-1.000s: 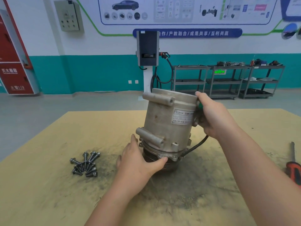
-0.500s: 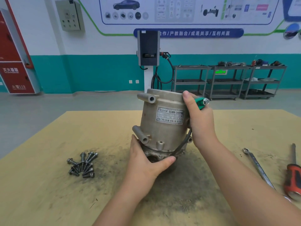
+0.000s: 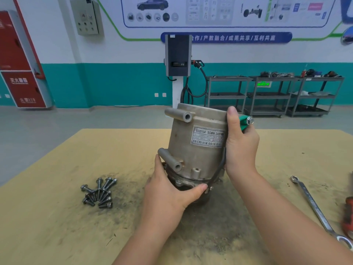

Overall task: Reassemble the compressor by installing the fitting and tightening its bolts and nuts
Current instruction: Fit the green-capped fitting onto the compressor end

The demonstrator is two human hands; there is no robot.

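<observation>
The compressor (image 3: 196, 148) stands on end near the middle of the yellow worktable (image 3: 57, 217), its labelled aluminium housing uppermost and tilted slightly toward the person's left, with the darker pulley end down on the grimy patch of the tabletop. The left hand (image 3: 168, 196) cups the lower flange, thumb hooked across the front of the base and fingers wrapped behind it. The right hand (image 3: 240, 146) grips the upper right side of the housing, thumb laid up along the shell; its fingers curl behind, close to a green fitting (image 3: 245, 122) with a hex bolt head that projects at the top right. Whether those fingers also pinch the fitting cannot be told. A black cable (image 3: 219, 169) runs down the right side of the body. The step in hand appears to be orienting the body so the bolt holes can be reached. To do this well, the lower hand should carry the weight while the upper hand only steers, and the cable should stay clear of the base so it is not trapped. The loose flange bolts (image 3: 99, 192) lie heaped well to the left; the combination wrench (image 3: 315, 207) and a red-handled screwdriver (image 3: 348, 215) lie to the right, both within reach once the body sits stable.
</observation>
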